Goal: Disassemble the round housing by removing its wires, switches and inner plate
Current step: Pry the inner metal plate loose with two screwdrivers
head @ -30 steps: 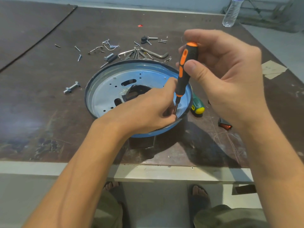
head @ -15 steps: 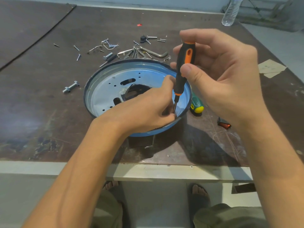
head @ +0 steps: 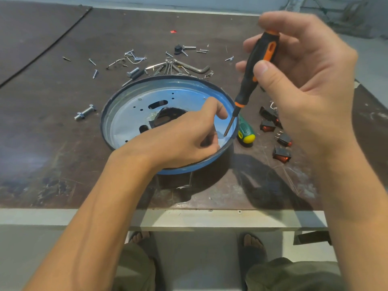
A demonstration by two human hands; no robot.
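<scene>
Over round housing (head: 180,169), orange-black screwdriver (head: 249,76)

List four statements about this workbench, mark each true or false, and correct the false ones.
1. The right hand grips an orange-and-black screwdriver. True.
2. The left hand lies flat on the table outside the round housing. False: it reaches inside the housing.
3. Several rocker switches lie on the table right of the housing. True.
4. The green-and-yellow screwdriver lies inside the housing. False: it lies on the table just outside the rim.
</scene>
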